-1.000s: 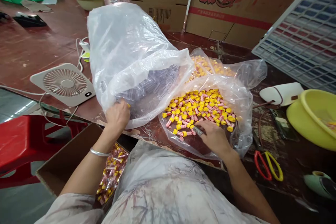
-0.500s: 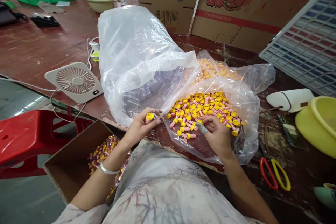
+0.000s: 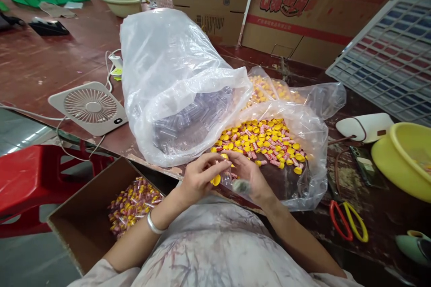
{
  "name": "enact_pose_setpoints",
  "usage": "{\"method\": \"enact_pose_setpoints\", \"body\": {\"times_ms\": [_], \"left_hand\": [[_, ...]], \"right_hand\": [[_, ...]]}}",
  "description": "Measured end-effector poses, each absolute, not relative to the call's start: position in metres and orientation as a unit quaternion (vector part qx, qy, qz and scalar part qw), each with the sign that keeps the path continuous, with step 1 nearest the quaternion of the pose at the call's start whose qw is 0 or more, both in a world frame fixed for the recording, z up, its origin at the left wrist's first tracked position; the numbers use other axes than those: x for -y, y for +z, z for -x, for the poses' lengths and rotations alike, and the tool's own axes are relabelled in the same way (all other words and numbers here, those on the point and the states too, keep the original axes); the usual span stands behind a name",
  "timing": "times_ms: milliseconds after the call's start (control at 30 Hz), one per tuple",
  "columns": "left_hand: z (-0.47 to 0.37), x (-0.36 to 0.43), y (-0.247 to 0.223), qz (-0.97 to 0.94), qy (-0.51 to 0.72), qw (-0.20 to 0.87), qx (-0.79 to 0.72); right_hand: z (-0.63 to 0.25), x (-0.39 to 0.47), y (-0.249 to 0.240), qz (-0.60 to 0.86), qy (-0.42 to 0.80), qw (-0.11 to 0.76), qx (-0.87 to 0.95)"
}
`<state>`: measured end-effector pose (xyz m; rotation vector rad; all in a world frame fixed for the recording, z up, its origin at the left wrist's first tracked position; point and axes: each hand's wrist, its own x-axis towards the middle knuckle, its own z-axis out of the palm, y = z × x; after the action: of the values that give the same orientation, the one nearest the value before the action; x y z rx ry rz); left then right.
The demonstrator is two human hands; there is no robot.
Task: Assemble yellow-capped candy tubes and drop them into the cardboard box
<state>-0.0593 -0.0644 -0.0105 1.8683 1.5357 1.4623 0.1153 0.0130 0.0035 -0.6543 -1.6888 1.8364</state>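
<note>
My left hand [image 3: 204,177] is closed by the front edge of the table, fingertips pinched together. A yellow cap [image 3: 216,180] shows under its curled fingers. My right hand [image 3: 254,177] meets it from the right, fingers curved round a small yellow-capped piece [image 3: 225,157] at the left fingertips. Grey wrapping covers the right thumb [image 3: 241,185], which is blurred. What lies between the hands is partly hidden. Just behind them, pink-patterned pieces with yellow caps [image 3: 266,139] are heaped on a clear plastic bag [image 3: 311,143]. A large translucent sack [image 3: 168,49] lies open, holding clear plastic tubes [image 3: 188,116].
Below the table at left, a cardboard box [image 3: 79,215] holds filled clear tubes with yellow caps. Nearby are a red stool [image 3: 33,175] and a white fan [image 3: 90,105]. At right are scissors [image 3: 346,222], a phone [image 3: 365,166], a yellow basin [image 3: 397,157] and a white rack [image 3: 387,40].
My hands have come together: the left moved right, and the right moved left off the heap with a yellow-capped piece. The camera view has shifted slightly.
</note>
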Motion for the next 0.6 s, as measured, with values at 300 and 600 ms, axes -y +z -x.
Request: {"method": "enact_pose_setpoints", "body": {"times_ms": [300, 600], "left_hand": [[0.048, 0.065, -0.004, -0.356, 0.558, 0.576, -0.479], [0.178, 0.041, -0.006, -0.558, 0.156, 0.027, -0.814]], "right_hand": [[-0.111, -0.005, -0.005, 0.25, 0.349, 0.322, 0.844], [-0.205, -0.078, -0.012, 0.401, 0.102, 0.24, 0.878]]}}
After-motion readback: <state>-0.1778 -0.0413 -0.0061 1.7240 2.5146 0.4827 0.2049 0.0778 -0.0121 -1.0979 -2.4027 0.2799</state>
